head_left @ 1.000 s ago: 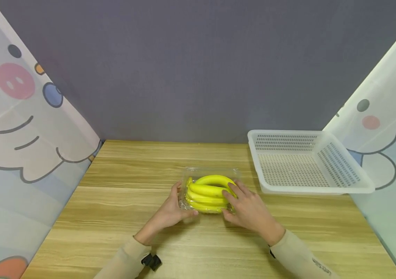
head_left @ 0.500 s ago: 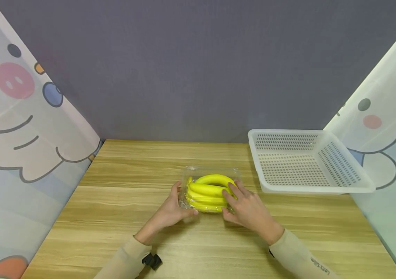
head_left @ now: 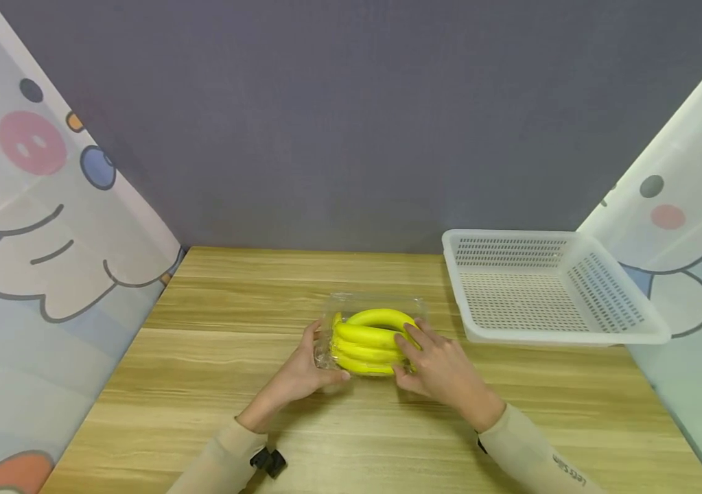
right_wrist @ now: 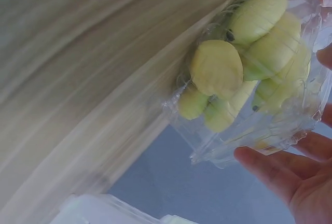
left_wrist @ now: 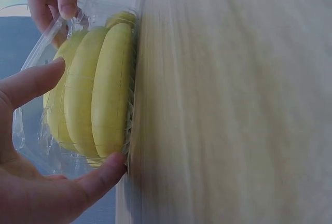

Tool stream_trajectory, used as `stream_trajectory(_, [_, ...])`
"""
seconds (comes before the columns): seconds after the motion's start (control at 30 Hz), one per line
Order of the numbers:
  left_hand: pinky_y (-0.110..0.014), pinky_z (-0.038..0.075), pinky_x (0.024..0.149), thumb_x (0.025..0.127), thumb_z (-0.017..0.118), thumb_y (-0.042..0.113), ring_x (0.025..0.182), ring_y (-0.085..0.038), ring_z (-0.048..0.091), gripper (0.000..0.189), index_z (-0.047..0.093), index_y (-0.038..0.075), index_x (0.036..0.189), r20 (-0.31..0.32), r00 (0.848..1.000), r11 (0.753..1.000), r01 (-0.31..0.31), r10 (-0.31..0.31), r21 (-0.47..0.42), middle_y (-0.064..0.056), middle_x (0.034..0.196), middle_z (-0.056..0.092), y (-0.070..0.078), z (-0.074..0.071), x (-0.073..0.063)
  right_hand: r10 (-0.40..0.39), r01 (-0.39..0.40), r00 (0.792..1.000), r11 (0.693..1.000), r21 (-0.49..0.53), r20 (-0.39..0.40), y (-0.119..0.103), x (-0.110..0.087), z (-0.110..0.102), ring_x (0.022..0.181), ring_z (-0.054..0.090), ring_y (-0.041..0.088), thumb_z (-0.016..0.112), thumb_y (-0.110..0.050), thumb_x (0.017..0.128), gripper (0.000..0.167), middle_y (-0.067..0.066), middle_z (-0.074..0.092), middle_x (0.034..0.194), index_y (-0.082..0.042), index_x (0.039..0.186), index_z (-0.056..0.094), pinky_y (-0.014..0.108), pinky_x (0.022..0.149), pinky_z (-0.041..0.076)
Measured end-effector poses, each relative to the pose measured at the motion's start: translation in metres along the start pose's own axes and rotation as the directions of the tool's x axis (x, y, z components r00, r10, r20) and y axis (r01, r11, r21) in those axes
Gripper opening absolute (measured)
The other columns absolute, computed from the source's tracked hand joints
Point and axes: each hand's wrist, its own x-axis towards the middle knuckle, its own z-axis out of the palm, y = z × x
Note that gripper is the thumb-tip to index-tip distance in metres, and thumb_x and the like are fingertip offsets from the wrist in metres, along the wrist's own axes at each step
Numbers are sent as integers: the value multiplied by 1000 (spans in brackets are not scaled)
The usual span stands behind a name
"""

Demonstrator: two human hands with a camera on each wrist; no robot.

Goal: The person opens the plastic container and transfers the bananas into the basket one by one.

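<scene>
Bananas (head_left: 366, 353) lie inside a clear box (head_left: 378, 300) on the surface (head_left: 233, 309), a little below the middle of the head view. Around the box's left end the left hand (head_left: 301, 370) has its thumb and fingers spread apart, bracing more than gripping; on the right end the right hand (head_left: 446, 367) looks clamped on the box, thumb at the front, fingers bent over the top. Thin plastic seems the weak point: a hard squeeze there could buckle the wall, which looks creased in the right wrist view. With so loose a brace at left, an uneven push might skid or twist the box. Whether its top is closed I cannot tell; if not, tilting could spill the fruit. The basket (head_left: 573, 337), right of frame, stands apart from the box.
</scene>
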Motion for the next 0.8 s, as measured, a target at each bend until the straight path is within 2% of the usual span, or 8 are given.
stream_trajectory(0.3, [-69, 34, 107, 78, 89, 35, 141, -54, 33, 120, 7, 9, 162, 0, 1000, 1000, 0, 0, 3, -29, 159, 26, 1, 0, 0, 33, -34, 999, 998, 61, 8, 1, 1, 0, 92, 71, 48, 76, -31, 74, 45, 23, 71, 110, -1, 107, 73, 41, 48, 58])
stream_trajectory(0.6, [-67, 36, 107, 77, 89, 32, 138, -51, 38, 122, 4, 8, 161, 4, 1000, 1000, 3, -3, -9, -29, 158, 29, 1, 3, 0, 58, -58, 998, 992, 108, 4, 4, 2, 0, 92, 71, 47, 78, -30, 74, 44, 24, 71, 110, -2, 108, 74, 35, 43, 55])
stream_trajectory(0.8, [-70, 34, 107, 77, 89, 32, 138, -54, 37, 122, 5, 8, 161, -1, 1000, 999, -2, 2, 33, -38, 153, 33, 1, 4, 0, 78, -80, 997, 987, 136, 17, 6, 5, -4, 92, 72, 44, 79, -32, 74, 45, 23, 71, 110, -3, 108, 74, 31, 40, 52])
